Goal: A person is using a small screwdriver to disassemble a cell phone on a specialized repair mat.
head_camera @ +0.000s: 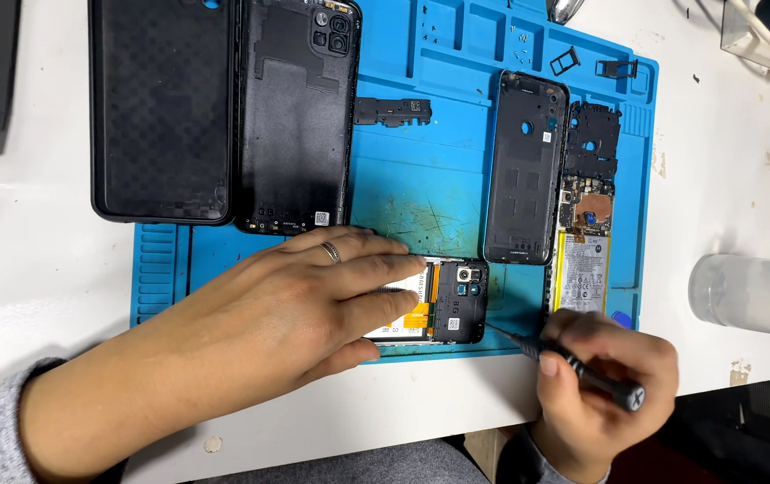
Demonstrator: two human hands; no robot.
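Observation:
My left hand [286, 309], with a ring on one finger, lies flat on an opened phone [457, 303] at the near edge of the blue work mat [421, 193], covering most of it. Only the phone's camera end and an orange flex cable show. My right hand [609, 376] is closed around a black screwdriver [573, 366]; its thin tip reaches the phone's lower right corner.
On the mat lie a black phone case [163, 108], a large back cover [297, 116], a small back cover [526, 166], a second opened phone with its battery [584, 224], a black bracket [392, 111] and card trays. A clear cylinder [752, 294] lies at right.

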